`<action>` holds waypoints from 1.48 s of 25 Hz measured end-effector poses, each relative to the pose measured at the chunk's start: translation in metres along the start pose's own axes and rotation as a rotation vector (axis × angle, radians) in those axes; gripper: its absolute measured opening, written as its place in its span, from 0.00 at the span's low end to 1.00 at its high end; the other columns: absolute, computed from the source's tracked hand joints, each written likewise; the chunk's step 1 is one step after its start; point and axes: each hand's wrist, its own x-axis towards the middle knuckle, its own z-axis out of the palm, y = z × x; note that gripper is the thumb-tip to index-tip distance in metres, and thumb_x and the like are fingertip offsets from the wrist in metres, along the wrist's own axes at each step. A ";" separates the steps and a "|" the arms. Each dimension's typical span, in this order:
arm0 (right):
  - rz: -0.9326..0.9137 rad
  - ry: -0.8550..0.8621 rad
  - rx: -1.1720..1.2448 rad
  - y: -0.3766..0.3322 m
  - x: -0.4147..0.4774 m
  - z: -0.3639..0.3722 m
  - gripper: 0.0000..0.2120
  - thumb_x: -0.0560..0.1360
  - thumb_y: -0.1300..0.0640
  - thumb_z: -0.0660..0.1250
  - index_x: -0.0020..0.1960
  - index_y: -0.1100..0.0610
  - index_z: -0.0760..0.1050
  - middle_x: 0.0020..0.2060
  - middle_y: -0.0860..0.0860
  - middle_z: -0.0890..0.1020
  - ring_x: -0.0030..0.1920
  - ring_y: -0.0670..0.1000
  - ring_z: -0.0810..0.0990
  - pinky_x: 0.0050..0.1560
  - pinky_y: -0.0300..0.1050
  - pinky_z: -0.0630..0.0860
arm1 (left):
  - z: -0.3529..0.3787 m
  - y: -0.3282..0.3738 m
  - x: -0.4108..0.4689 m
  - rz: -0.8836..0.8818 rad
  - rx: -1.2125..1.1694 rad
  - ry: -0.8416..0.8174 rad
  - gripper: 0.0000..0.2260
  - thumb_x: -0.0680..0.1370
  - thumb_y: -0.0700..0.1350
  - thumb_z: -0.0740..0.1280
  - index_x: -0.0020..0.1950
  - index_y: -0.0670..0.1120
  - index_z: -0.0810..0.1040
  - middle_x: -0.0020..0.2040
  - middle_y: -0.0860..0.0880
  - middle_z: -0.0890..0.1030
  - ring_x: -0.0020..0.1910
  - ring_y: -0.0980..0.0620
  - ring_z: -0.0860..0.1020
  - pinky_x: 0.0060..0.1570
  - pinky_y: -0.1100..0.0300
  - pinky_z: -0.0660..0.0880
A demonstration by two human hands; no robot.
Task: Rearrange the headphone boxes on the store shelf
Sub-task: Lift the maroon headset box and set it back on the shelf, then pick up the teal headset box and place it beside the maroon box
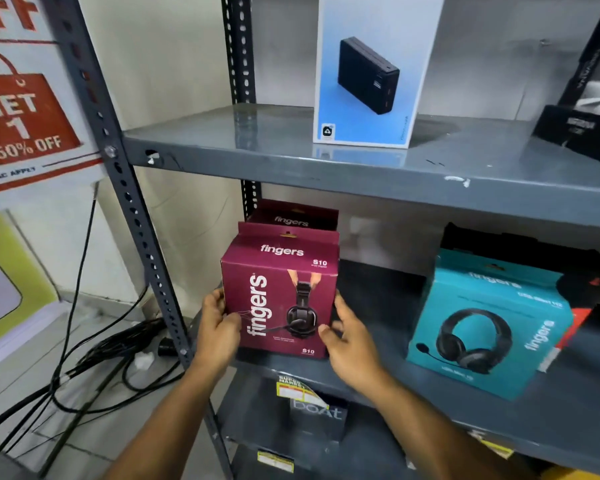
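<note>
A maroon "fingers" S10 headphone box stands upright at the left end of the middle shelf. My left hand grips its left side and my right hand holds its lower right corner. Directly behind it stands a second maroon "fingers" box, mostly hidden. To the right on the same shelf sits a teal "fingers" headphone box, turned at an angle, with dark and red boxes behind it.
The upper shelf carries a white and blue box picturing a black device, and black boxes at the right. A black "boAt" box sits on the lower shelf. Cables lie on the floor left of the shelf post.
</note>
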 end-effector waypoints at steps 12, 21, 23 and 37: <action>0.048 0.309 -0.005 0.052 -0.013 -0.022 0.29 0.77 0.59 0.67 0.74 0.45 0.63 0.66 0.45 0.71 0.60 0.48 0.77 0.62 0.49 0.76 | 0.009 -0.054 -0.050 0.117 0.157 0.268 0.13 0.68 0.41 0.66 0.47 0.56 0.70 0.49 0.45 0.77 0.46 0.46 0.77 0.46 0.51 0.74; 0.191 0.922 0.009 0.107 -0.066 -0.190 0.26 0.68 0.75 0.61 0.65 0.62 0.70 0.61 0.65 0.77 0.61 0.65 0.76 0.62 0.62 0.74 | 0.191 -0.045 -0.087 0.060 0.152 -0.401 0.23 0.79 0.40 0.66 0.74 0.45 0.66 0.72 0.50 0.68 0.72 0.54 0.66 0.71 0.58 0.61; 0.149 0.707 0.076 0.103 -0.063 -0.216 0.28 0.70 0.75 0.58 0.67 0.57 0.69 0.59 0.60 0.80 0.55 0.57 0.82 0.51 0.52 0.81 | 0.233 -0.025 -0.074 -0.115 0.028 -0.419 0.22 0.82 0.47 0.61 0.75 0.45 0.64 0.75 0.48 0.66 0.74 0.51 0.64 0.75 0.53 0.58; -0.049 0.232 0.168 0.092 -0.096 -0.256 0.21 0.80 0.58 0.62 0.54 0.29 0.73 0.46 0.27 0.83 0.52 0.33 0.82 0.46 0.30 0.78 | 0.203 0.018 -0.162 0.106 -0.106 -0.218 0.15 0.83 0.44 0.58 0.56 0.58 0.83 0.52 0.61 0.86 0.54 0.62 0.82 0.44 0.72 0.78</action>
